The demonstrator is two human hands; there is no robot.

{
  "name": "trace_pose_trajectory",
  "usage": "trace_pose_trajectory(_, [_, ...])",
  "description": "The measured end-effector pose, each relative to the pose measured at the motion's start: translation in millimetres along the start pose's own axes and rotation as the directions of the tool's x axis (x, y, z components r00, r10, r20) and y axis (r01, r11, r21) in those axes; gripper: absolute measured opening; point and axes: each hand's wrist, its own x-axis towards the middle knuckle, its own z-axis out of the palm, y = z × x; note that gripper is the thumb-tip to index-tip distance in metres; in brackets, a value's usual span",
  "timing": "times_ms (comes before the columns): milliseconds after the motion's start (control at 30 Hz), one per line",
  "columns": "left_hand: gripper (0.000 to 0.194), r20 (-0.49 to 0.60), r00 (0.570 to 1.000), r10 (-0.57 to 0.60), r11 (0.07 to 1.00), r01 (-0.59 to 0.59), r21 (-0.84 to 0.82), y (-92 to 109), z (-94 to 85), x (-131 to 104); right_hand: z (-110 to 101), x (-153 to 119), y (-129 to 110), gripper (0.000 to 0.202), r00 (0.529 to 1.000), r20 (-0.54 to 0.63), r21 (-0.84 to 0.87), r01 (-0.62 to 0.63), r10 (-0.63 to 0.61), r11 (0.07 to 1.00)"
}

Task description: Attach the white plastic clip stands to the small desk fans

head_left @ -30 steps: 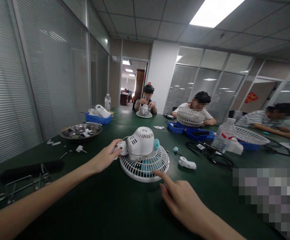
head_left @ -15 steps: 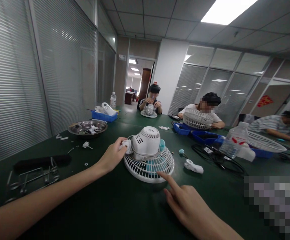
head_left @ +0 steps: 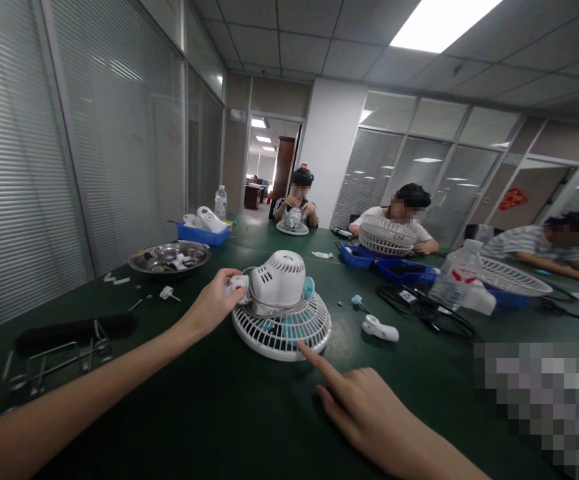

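Head view: motor housing (head_left: 280, 283) on grille (head_left: 289, 337), mid-table
Left hand (head_left: 212, 303): fingers closed on the white joint (head_left: 237, 288) beside the housing. Right hand (head_left: 369, 403): index finger extended at the grille's near rim, thumb slightly apart; contact cannot be confirmed. Open table (head_left: 209, 413) lies between the forearms. Steel bowl (head_left: 142, 269) sits toward the table's left edge; white curved part (head_left: 382, 329) lies right of the grille
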Motion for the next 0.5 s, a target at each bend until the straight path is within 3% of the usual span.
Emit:
trace_pose_trajectory(67, [0.051,0.058,0.998,-0.037,0.999,0.037,-0.009,3.0,-4.6,1.7,-0.9,-0.5,-1.4,0.057,1.0,0.002,-0.011,0.006,-0.006,1.0])
trace_pose_trajectory(133, [0.052,0.183,0.977,-0.105,0.994,0.111,-0.021,8.5,-12.3,4.0,-1.1,-1.3,-2.1,0.057,1.0,-0.001,-0.012,0.001,-0.001,1.0])
trace_pose_trajectory(267, [0.049,0.425,0.875,-0.231,0.968,0.252,0.006,13.0,-27.8,8.8,-1.7,-2.7,-1.9,0.054,1.0,-0.022,0.014,-0.015,0.015,1.0])
trace_pose_trajectory(500, [0.047,0.435,0.888,-0.151,0.988,0.131,0.077,5.3,-28.5,10.1,-2.8,-4.7,-3.0,0.052,0.997,-0.071,0.046,-0.038,0.041,0.998])
